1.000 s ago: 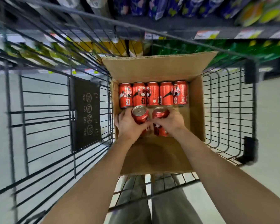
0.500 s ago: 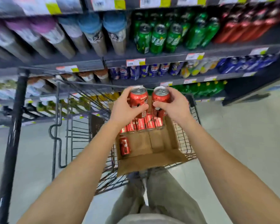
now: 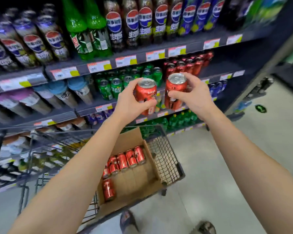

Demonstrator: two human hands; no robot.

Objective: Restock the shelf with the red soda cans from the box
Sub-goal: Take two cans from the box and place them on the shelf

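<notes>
**Red soda cans held up short of the shelf, one in each hand**

Two red aluminium soda cans are in the air, above and beyond the open brown cardboard box (image 3: 137, 181) that sits in the black wire shopping cart (image 3: 166, 159). The left hand (image 3: 128, 102) wraps thumb and curled fingers round the body of the left can (image 3: 146, 93). The right hand (image 3: 193, 97) grips the right can (image 3: 175, 89) from its side, with fingertips up near the rim. Both cans are upright, with the long axis close to vertical and the silver pull-tab tops facing up. The two are just beside each other but not touching.

More red cans (image 3: 125, 160) lie in a row against the box's far wall, apparently on their sides. One further red can (image 3: 108, 190) lies alone at its near left corner.

The likely target is the group of red cans (image 3: 188, 66) standing on the dark grey shelf (image 3: 85, 112), higher than the box and beyond its right side. Green cans (image 3: 130, 80) stand to the left of that group.

The risks, as I judge them:
- The shelf board overhead leaves little headroom, so a can lifted too high could catch its price-tag edge.
- Setting down two at once could knock a standing neighbour over, or crowd the green ones.
- The right hand's grip looks the looser, so a tilted can could slip.
- A dropped can would fall back towards the box or the floor and dent.
</notes>
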